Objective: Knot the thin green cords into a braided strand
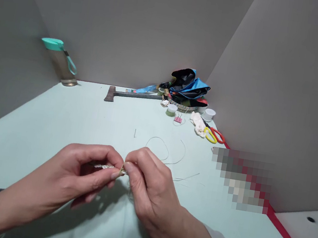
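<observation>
Pale braided cord (103, 165) pinched by left hand (84, 171), right hand (149, 182) fingertips pinching its end, thread (167, 158) trailing behind

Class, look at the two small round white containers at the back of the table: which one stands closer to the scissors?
The white container on the right, by the grey wall, just behind the scissors. The other container stands further left, beside the pink binder clip.

Pale mint table (55, 126), grey partition walls on three sides. Thin cord (168, 152) loops on the surface just beyond the pinch point. Farther back and right of the grip: small pink binder clip (178, 119), white tubs (172, 109), red-and-yellow scissors (213, 135). Dark hatchet (129, 95) straight beyond; teal-lidded bottle (62, 63) far back left.
</observation>
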`<action>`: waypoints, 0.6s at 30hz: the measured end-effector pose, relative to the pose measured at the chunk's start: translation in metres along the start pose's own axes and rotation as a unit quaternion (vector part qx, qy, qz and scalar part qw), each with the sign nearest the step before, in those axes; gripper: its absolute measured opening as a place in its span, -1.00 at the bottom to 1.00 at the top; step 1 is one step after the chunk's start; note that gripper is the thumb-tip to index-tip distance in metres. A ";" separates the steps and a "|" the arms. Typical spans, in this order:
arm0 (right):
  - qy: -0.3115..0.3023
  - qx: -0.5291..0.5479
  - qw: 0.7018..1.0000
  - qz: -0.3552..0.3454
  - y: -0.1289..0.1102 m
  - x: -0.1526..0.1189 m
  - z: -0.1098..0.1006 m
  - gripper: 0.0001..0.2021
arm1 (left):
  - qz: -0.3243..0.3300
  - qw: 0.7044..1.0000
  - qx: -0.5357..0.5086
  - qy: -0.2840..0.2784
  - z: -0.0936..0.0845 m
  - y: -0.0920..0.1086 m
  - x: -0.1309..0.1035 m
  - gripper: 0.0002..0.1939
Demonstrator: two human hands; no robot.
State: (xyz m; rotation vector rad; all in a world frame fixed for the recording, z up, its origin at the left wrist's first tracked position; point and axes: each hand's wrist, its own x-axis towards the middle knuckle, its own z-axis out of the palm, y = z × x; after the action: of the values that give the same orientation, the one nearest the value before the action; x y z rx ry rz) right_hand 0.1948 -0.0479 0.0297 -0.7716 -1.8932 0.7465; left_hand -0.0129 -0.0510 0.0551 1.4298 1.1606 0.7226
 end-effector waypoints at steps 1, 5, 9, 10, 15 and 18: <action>0.007 0.004 1.000 0.005 -0.002 0.000 0.000 -0.79 | 0.015 1.000 0.018 0.010 0.001 0.000 -0.001 -0.63; 0.015 0.055 0.997 0.048 -0.008 0.002 -0.001 -0.81 | 0.098 0.989 0.094 0.056 0.003 -0.001 -0.004 -0.70; 0.025 0.087 0.994 0.064 -0.010 0.004 0.000 -0.80 | 0.151 0.975 0.137 0.092 0.004 -0.002 -0.004 -0.80; 0.029 0.084 0.994 0.059 -0.009 0.004 0.000 -0.80 | 0.148 0.976 0.134 0.092 0.004 -0.002 -0.004 -0.79; 0.040 0.047 0.998 0.015 -0.003 0.004 -0.003 -0.81 | 0.083 0.989 0.107 0.053 0.000 -0.001 -0.003 -0.71; 0.011 0.045 0.999 0.007 -0.005 0.005 -0.006 -0.80 | 0.037 0.993 0.109 0.032 -0.003 0.002 -0.004 -0.68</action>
State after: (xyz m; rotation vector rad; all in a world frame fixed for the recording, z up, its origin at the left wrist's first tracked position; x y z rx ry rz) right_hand 0.1971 -0.0459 0.0382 -0.7338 -1.8231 0.8224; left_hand -0.0162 -0.0534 0.0586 1.6498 1.2723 0.7148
